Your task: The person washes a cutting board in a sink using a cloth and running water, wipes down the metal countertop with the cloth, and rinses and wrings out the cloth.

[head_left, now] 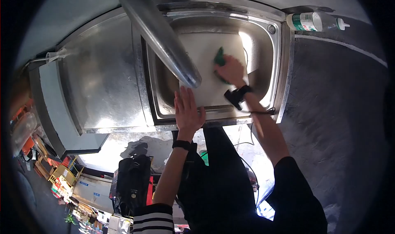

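A white board point(205, 48), perhaps a cutting board, lies in the metal sink point(263, 75). My right hand point(231, 71) is closed around a green scouring pad point(220, 57) and presses it against the right part of the board. Parts of the pad are hidden under my fingers. At the board's near edge rests my left hand point(189, 109), fingers stretched out and thumb apart, with nothing held in it. Its fingertips lie just below the end of a thick metal faucet pipe point(164, 38) that slants across the sink and covers part of the board.
A clear bottle point(317, 22) with a green and white label lies right of the sink. To the left is a metal drainboard point(103, 69). A cable hangs from the black device on my right wrist point(236, 97). A black bag point(131, 182) stands behind on the floor side.
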Demonstrator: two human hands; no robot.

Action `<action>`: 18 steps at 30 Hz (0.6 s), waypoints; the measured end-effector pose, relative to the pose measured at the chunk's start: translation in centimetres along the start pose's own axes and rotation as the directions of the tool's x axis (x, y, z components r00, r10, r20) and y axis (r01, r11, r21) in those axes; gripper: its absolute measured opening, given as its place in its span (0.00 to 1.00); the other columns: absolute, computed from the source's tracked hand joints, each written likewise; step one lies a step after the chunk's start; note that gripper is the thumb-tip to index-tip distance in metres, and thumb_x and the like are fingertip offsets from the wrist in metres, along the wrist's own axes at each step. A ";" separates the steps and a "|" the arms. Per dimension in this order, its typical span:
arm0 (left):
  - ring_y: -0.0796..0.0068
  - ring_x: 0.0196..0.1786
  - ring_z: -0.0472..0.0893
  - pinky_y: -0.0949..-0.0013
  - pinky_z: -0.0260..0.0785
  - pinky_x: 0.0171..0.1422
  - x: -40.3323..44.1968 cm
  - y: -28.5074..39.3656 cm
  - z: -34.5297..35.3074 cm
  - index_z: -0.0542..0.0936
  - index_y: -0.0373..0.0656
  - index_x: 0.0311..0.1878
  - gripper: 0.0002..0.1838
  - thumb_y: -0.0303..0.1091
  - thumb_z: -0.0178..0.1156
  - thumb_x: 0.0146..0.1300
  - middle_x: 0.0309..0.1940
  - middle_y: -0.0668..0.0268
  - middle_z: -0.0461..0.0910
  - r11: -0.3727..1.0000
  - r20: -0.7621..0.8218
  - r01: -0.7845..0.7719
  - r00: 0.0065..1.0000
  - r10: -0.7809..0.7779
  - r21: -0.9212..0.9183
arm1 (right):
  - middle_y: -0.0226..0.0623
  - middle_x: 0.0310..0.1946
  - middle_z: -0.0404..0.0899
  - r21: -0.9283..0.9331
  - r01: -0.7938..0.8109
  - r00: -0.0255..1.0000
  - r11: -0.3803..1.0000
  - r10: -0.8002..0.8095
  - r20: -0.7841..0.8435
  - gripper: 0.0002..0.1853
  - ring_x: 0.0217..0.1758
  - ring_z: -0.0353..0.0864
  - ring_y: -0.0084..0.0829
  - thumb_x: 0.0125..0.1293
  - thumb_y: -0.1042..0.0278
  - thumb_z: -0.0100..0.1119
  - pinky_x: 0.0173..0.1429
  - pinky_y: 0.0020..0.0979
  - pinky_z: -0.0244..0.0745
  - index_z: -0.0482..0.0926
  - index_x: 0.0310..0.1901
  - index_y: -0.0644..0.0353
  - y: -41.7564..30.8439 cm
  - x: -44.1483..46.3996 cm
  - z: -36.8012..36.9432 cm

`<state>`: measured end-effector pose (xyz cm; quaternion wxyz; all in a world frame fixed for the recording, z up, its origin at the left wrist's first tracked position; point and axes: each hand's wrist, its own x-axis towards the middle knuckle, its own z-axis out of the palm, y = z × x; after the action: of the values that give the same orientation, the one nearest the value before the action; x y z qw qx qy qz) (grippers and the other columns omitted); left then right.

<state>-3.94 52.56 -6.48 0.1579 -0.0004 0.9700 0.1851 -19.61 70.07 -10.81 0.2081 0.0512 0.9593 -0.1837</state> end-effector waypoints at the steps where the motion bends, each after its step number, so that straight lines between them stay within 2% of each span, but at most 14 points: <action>1: 0.38 0.74 0.48 0.44 0.44 0.76 0.0 0.1 0.1 0.55 0.33 0.71 0.41 0.46 0.53 0.59 0.74 0.45 0.46 1.000 0.005 0.004 1.000 -0.004 -0.020 | 0.45 0.38 0.80 -0.025 0.083 0.997 0.996 -0.083 0.001 0.19 0.42 0.81 0.48 0.50 0.50 0.61 0.44 0.48 0.77 0.81 0.37 0.56 -1.7 -1.4 0.8; 2: 0.38 0.75 0.47 0.45 0.44 0.76 -0.1 0.0 0.1 0.55 0.33 0.71 0.41 0.45 0.53 0.58 0.74 0.45 0.46 0.999 0.011 0.009 1.000 -0.008 -0.036 | 0.43 0.38 0.79 -0.044 0.167 0.986 0.985 -0.167 0.005 0.20 0.41 0.81 0.48 0.49 0.50 0.62 0.43 0.48 0.77 0.80 0.38 0.55 -3.4 -3.3 1.4; 4: 0.37 0.75 0.47 0.46 0.44 0.76 0.1 -0.4 -0.1 0.54 0.32 0.72 0.41 0.45 0.53 0.58 0.74 0.44 0.46 0.999 0.009 0.006 1.000 -0.006 -0.043 | 0.39 0.40 0.77 -0.063 0.252 0.962 0.966 -0.243 0.127 0.20 0.43 0.79 0.46 0.48 0.51 0.64 0.43 0.46 0.76 0.80 0.40 0.52 -7.0 -6.5 0.1; 7: 0.38 0.74 0.48 0.47 0.46 0.76 0.0 -0.2 -0.1 0.53 0.32 0.72 0.41 0.44 0.53 0.59 0.73 0.44 0.47 0.998 0.017 -0.001 1.000 0.002 -0.056 | 0.37 0.46 0.78 0.006 0.482 0.871 0.876 -0.480 0.101 0.18 0.48 0.76 0.48 0.52 0.56 0.63 0.48 0.45 0.75 0.80 0.45 0.50 -5.4 -7.2 1.6; 10: 0.40 0.75 0.47 0.49 0.44 0.77 0.3 -0.4 0.2 0.53 0.33 0.72 0.41 0.43 0.53 0.59 0.74 0.45 0.46 0.993 0.022 -0.003 1.000 0.006 -0.122 | 0.36 0.50 0.76 -0.250 0.403 0.915 0.881 -0.377 0.146 0.17 0.50 0.74 0.45 0.51 0.60 0.63 0.50 0.42 0.75 0.81 0.45 0.48 -1.3 -4.3 0.0; 12: 0.44 0.76 0.45 0.51 0.42 0.78 0.1 -0.7 0.6 0.53 0.34 0.72 0.41 0.44 0.53 0.60 0.75 0.47 0.45 0.984 0.036 0.005 0.999 0.001 -0.180 | 0.36 0.46 0.78 -0.314 0.314 0.940 0.896 -0.340 -0.030 0.17 0.47 0.77 0.45 0.49 0.62 0.63 0.49 0.42 0.76 0.82 0.44 0.47 4.2 -0.8 -0.5; 14: 0.44 0.76 0.45 0.52 0.43 0.78 0.2 -0.1 -0.3 0.52 0.34 0.73 0.40 0.43 0.53 0.61 0.74 0.47 0.45 0.987 0.069 0.011 0.998 0.000 -0.158 | 0.37 0.42 0.80 -0.113 0.094 0.991 0.989 -0.104 -0.088 0.17 0.45 0.80 0.44 0.49 0.64 0.62 0.50 0.42 0.76 0.83 0.44 0.47 6.6 1.2 -3.0; 17: 0.41 0.75 0.48 0.52 0.45 0.78 0.3 -0.1 -0.5 0.53 0.34 0.72 0.39 0.42 0.53 0.62 0.73 0.44 0.46 0.993 0.039 -0.020 0.999 0.025 -0.118 | 0.37 0.40 0.81 -0.115 0.034 0.999 0.993 -0.038 -0.031 0.18 0.44 0.82 0.42 0.49 0.61 0.62 0.49 0.41 0.77 0.84 0.44 0.49 5.1 1.6 -3.0; 18: 0.40 0.74 0.50 0.52 0.46 0.78 0.2 0.0 -0.5 0.53 0.33 0.72 0.38 0.42 0.52 0.63 0.73 0.43 0.47 0.994 0.016 -0.037 0.999 0.039 -0.102 | 0.38 0.40 0.81 -0.078 0.186 0.980 0.979 -0.191 -0.059 0.20 0.43 0.82 0.45 0.43 0.60 0.64 0.50 0.43 0.77 0.83 0.43 0.49 6.5 2.2 0.3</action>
<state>-4.24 52.38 -6.08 0.1629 0.0116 0.9577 0.2371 -20.33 76.00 -14.10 0.1598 -0.0414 0.9722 -0.1662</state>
